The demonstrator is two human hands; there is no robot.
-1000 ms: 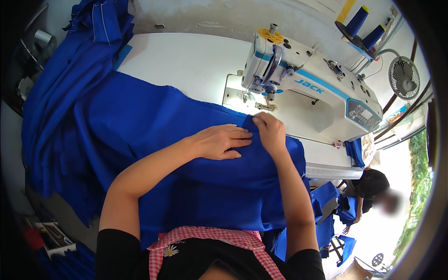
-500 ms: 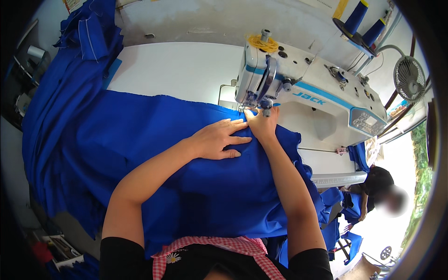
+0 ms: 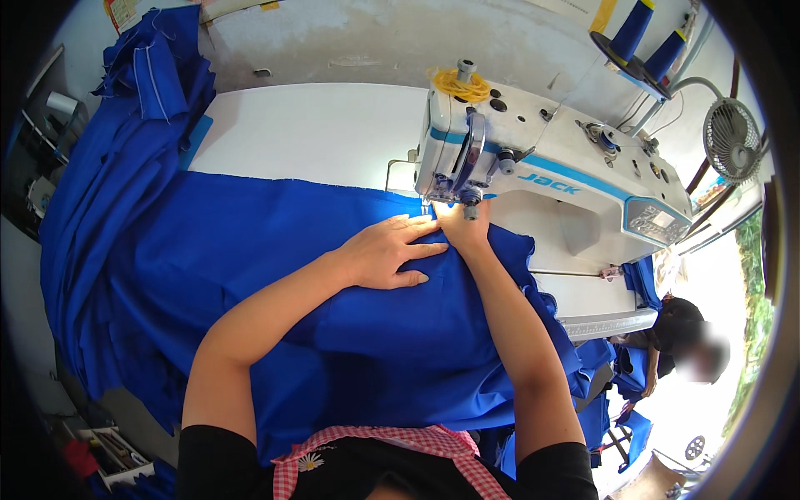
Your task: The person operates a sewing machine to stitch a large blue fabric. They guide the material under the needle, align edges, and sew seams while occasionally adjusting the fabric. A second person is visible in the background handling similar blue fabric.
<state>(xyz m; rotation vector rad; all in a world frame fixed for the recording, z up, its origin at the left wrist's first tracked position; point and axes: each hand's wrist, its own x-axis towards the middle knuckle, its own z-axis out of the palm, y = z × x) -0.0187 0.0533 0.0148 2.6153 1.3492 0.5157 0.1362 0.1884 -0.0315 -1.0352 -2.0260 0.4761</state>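
A large sheet of blue fabric (image 3: pixel 250 242) is spread over the table, its far edge running to the needle and presser foot (image 3: pixel 426 206) of a white sewing machine (image 3: pixel 558 158). My left hand (image 3: pixel 390 252) lies flat on the fabric just short of the foot, open with fingers spread. Close to its right, my right hand (image 3: pixel 463 227) rests on the fabric beside the foot. The machine head hides most of its fingers, so its grip cannot be made out.
More blue fabric (image 3: pixel 150 108) is heaped at the far left. Blue thread cones (image 3: pixel 632 32) stand on a rack behind the machine, near a small fan (image 3: pixel 732 140). Another person (image 3: pixel 675 333) bends over blue pieces at right. An open box (image 3: pixel 117 458) sits lower left.
The machine and table have shifted slightly left and down in view. My right hand's fingers are more covered by the machine head. My left hand remains flat, almost in the same place.
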